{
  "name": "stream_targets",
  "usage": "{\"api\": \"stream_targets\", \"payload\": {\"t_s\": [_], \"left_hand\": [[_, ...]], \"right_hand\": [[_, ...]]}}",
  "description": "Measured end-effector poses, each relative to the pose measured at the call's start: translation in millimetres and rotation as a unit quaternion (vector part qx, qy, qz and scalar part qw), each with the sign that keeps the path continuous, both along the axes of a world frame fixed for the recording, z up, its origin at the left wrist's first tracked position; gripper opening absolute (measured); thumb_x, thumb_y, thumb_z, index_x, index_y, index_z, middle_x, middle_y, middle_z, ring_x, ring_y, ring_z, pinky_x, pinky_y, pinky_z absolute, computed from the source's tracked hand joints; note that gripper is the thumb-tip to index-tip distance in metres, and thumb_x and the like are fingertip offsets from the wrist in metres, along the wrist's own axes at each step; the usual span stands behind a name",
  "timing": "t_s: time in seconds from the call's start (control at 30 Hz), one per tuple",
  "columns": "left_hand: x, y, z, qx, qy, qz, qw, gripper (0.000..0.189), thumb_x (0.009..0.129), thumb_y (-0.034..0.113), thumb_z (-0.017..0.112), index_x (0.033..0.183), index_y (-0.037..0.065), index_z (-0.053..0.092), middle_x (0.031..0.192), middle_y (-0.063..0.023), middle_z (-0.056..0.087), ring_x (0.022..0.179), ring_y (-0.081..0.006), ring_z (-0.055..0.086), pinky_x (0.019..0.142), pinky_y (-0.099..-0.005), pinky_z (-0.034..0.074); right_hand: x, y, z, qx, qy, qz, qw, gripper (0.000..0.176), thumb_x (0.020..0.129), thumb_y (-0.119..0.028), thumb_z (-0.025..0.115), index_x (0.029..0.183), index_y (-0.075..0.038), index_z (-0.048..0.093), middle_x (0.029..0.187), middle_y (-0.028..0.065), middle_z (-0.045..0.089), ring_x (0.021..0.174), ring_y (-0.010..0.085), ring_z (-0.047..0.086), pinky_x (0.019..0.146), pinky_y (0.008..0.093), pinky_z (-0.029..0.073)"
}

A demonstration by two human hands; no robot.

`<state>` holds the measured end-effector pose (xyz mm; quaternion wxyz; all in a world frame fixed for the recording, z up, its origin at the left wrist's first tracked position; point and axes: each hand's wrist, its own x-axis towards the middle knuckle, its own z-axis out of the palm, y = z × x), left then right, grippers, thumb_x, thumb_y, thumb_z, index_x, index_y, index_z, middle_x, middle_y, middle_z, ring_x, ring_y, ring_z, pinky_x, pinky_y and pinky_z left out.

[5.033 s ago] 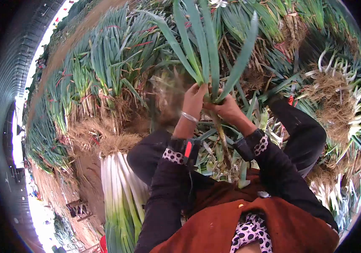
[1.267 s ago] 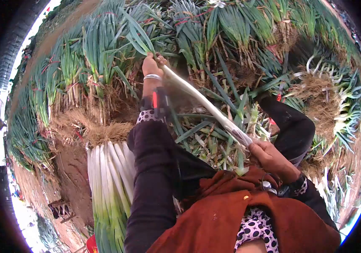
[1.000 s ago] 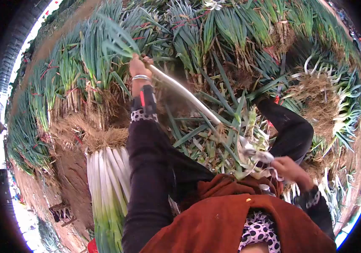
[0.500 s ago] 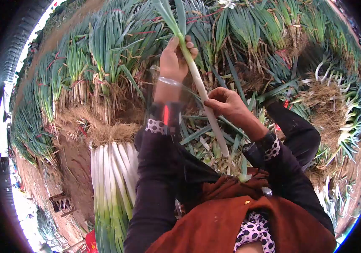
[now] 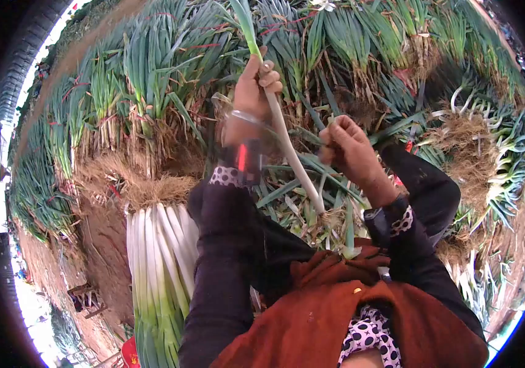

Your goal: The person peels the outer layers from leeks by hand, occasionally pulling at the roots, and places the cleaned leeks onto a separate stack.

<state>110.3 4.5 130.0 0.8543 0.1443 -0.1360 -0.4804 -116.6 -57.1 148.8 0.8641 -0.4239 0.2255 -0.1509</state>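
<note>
My left hand [image 5: 256, 86] is closed around a leek [image 5: 291, 154] near where its white shank turns green. The leek slants down to the right, its root end above a heap of leaf scraps [image 5: 302, 230]. To the right of the shank and apart from it is my right hand [image 5: 354, 153]. Its fingers are curled in a pinch and partly blurred. A small pale bit shows at its fingertips, too small to name.
White-shanked leeks [image 5: 161, 257] lie side by side at lower left, their roots toward the upright leek bundles [image 5: 152, 67] behind. More leeks lie roots inward around a root pile [image 5: 468, 153] at right. A small metal frame [image 5: 88, 300] sits on the soil.
My right hand has come off the leek's shank and moved up and to the right. The leek now hangs a little steeper in my left hand, its lower end shifted left and up.
</note>
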Motion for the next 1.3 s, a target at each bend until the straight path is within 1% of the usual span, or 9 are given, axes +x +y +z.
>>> {"api": "stream_targets", "payload": {"t_s": [0.13, 0.3, 0.4, 0.7, 0.83, 1.07, 1.1, 1.17, 1.3], "left_hand": [[4.0, 3.0, -0.4, 0.003, -0.008, 0.005, 1.000, 0.033, 0.092, 0.028, 0.048, 0.118, 0.008, 0.045, 0.070, 0.0026, 0.042, 0.051, -0.0059, 0.034, 0.045, -0.0209, 0.030], [43.1, 22.9, 7.9, 0.058, -0.016, 0.140, 0.988, 0.026, 0.092, 0.029, 0.046, 0.105, 0.007, 0.050, 0.066, 0.0032, 0.040, 0.049, -0.0064, 0.032, 0.044, -0.0205, 0.029], [41.3, 18.2, -1.4, 0.044, -0.022, 0.104, 0.993, 0.026, 0.092, 0.030, 0.045, 0.076, 0.010, 0.042, 0.062, 0.0039, 0.034, 0.049, -0.0068, 0.030, 0.044, -0.0207, 0.027], [-103.4, -47.0, 31.7, 0.062, -0.169, -0.086, 0.980, 0.048, 0.093, 0.032, 0.044, 0.134, 0.008, 0.032, 0.073, 0.0026, 0.046, 0.054, -0.0057, 0.040, 0.043, -0.0209, 0.033], [-150.7, -59.7, 44.4, 0.137, -0.438, -0.199, 0.866, 0.060, 0.089, 0.035, 0.050, 0.136, 0.004, 0.030, 0.117, -0.0125, 0.052, 0.092, -0.0162, 0.056, 0.077, -0.0277, 0.045], [-123.5, -74.0, -8.9, 0.254, -0.351, -0.189, 0.881, 0.038, 0.094, 0.024, 0.044, 0.126, 0.003, 0.043, 0.108, -0.0078, 0.057, 0.084, -0.0173, 0.060, 0.068, -0.0297, 0.049], [-119.3, -73.3, -13.7, 0.254, -0.353, -0.186, 0.881, 0.038, 0.094, 0.024, 0.044, 0.126, 0.003, 0.043, 0.108, -0.0078, 0.057, 0.084, -0.0173, 0.060, 0.068, -0.0297, 0.049], [-113.7, -68.3, -20.1, 0.300, -0.302, -0.171, 0.889, 0.033, 0.093, 0.020, 0.045, 0.121, 0.003, 0.047, 0.098, -0.0076, 0.060, 0.077, -0.0149, 0.058, 0.064, -0.0273, 0.047], [-106.3, -60.8, -18.8, 0.349, -0.284, -0.143, 0.881, 0.028, 0.092, 0.022, 0.048, 0.112, 0.003, 0.054, 0.090, -0.0067, 0.061, 0.069, -0.0136, 0.057, 0.057, -0.0266, 0.045]], "right_hand": [[-37.5, -22.2, -5.9, -0.086, 0.127, 0.105, 0.983, 0.015, 0.089, -0.023, 0.050, 0.085, -0.009, 0.045, 0.070, -0.0010, 0.049, 0.058, 0.0097, 0.049, 0.051, 0.0248, 0.041], [-154.2, -29.4, -56.1, -0.412, 0.353, 0.476, 0.692, 0.037, 0.081, -0.034, 0.057, 0.097, -0.001, 0.053, 0.084, 0.0187, 0.058, 0.080, 0.0297, 0.057, 0.074, 0.0387, 0.044], [-169.5, -33.9, -59.2, -0.451, 0.273, 0.359, 0.770, 0.051, 0.082, -0.041, 0.055, 0.115, -0.002, 0.051, 0.101, 0.0233, 0.057, 0.098, 0.0335, 0.055, 0.083, 0.0398, 0.042], [-79.9, 26.4, -74.4, -0.230, 0.060, 0.323, 0.916, 0.022, 0.088, -0.026, 0.052, 0.096, -0.006, 0.047, 0.076, 0.0055, 0.054, 0.067, 0.0109, 0.052, 0.059, 0.0279, 0.046], [-117.9, 8.6, -71.2, -0.211, 0.085, 0.105, 0.968, 0.020, 0.089, -0.022, 0.051, 0.100, -0.006, 0.047, 0.079, 0.0029, 0.056, 0.071, 0.0095, 0.053, 0.062, 0.0267, 0.046], [-231.3, -174.0, 23.5, -0.390, 0.260, -0.213, 0.858, 0.021, 0.090, -0.021, 0.048, 0.092, 0.000, 0.054, 0.076, 0.0085, 0.063, 0.071, 0.0139, 0.060, 0.059, 0.0300, 0.050], [-251.1, -223.1, 19.8, -0.497, 0.368, -0.236, 0.749, 0.019, 0.089, -0.016, 0.046, 0.091, 0.000, 0.056, 0.077, 0.0112, 0.063, 0.067, 0.0149, 0.059, 0.055, 0.0302, 0.050], [-303.0, -316.7, 21.3, -0.837, 0.544, 0.011, 0.055, 0.019, 0.080, -0.009, 0.051, 0.095, -0.001, 0.060, 0.083, 0.0145, 0.062, 0.064, 0.0190, 0.058, 0.058, 0.0321, 0.050], [-383.2, -423.9, 54.8, -0.842, 0.327, -0.028, 0.428, 0.031, 0.078, -0.016, 0.059, 0.106, -0.003, 0.059, 0.104, 0.0130, 0.061, 0.095, 0.0258, 0.057, 0.081, 0.0358, 0.044]]}}
